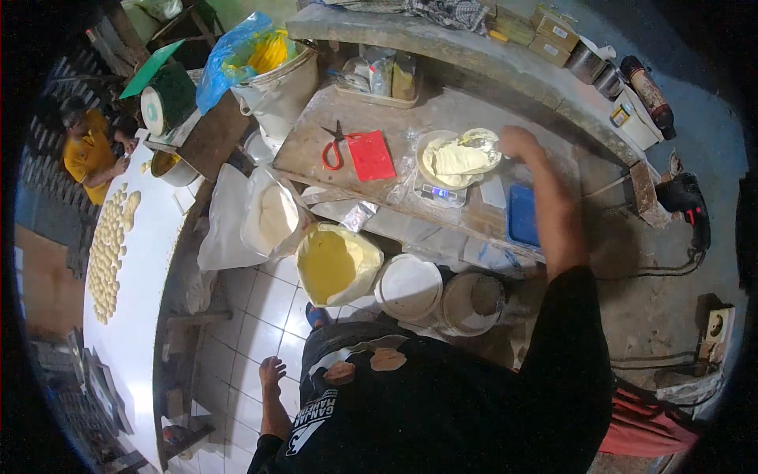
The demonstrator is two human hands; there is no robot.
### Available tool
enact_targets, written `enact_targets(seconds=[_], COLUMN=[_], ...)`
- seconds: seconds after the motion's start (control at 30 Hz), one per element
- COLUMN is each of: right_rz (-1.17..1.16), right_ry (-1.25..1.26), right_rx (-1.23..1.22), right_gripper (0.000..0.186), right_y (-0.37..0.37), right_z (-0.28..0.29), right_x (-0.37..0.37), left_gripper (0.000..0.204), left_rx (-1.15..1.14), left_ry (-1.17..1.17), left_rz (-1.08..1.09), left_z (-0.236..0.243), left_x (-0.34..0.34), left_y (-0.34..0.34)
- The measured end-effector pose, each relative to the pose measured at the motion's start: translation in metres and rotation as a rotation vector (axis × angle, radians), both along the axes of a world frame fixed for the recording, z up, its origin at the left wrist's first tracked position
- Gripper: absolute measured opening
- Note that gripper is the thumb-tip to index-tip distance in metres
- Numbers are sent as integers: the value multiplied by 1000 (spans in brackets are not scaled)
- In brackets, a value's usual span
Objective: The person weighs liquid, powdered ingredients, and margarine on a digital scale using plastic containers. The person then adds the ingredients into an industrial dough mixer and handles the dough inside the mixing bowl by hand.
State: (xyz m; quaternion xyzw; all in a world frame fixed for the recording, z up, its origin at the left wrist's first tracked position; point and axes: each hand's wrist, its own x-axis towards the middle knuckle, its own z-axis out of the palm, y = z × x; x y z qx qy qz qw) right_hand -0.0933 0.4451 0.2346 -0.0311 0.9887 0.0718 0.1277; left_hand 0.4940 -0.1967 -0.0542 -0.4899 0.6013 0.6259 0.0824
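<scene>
Bowl (423,150) of cream (458,160), on scale (452,199), on tabletop (304,146): right hand (518,144) at its rim, grip's hold unclear; left hand (272,371) hanging loosely open; a true reading likely needs no pressing on the bowl.

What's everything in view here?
Bench: one, brown, centre
Digital scale: one, white, on bench
Filled bowl: one, whitish, on scale
Scissors: one, red-handled, bench's left
Flat piece: one, red, beside scissors
Tray: one, blue, bench's right
Packet tub: one, pale, bench's back
Tall bucket: one, white, bench's left
Lined container: one, yellow-filled, by bench
Sack: one, whitish, beside container
Floor buckets: two, whitish, by bench
Dial scale: one, green, upper left
Long table: one, white, left
Dough pieces: many, pale, on table
Drill: one, black, far right
Co-worker: one, yellow shirt, far left
Left hand: one, bare, lower left
Right hand: one, bare, by bowl
</scene>
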Motion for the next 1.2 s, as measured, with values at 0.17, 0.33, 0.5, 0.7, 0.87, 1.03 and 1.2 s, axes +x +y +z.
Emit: enact_targets(seconds=[0.17, 0.33, 0.5, 0.7, 0.87, 1.03, 1.2], right_rz=[92, -116, -272, -261, -116, -90, -178], right_ry=[-130, -224, 22, -17, -48, 64, -79], right_rx=[-167, -536, -978, -839, -731, -771, -840], right_gripper=[38, 40, 36, 35, 34, 32, 32], right_y=[25, 50, 69, 55, 26, 16, -52], right_z=[-9, -3, -10, -11, 35, 33, 38], right_x=[6, 32, 75, 58, 88, 122, 154], left_gripper=[37, 37, 37, 38, 36, 38, 36], left_rx=[6, 30, 43, -41, -111, -39, 22], left_ry=[13, -72, -78, 2, 65, 41, -116], left_rz=[21, 27, -27, -125, -170, -202, -112], left_z=[-6, -9, -11, -18, 5, -10, -17], left_x=[7, 17, 8, -27, -52, -35, 13], left_y=[-4, -1, -8, -39, -42, -51, -57])
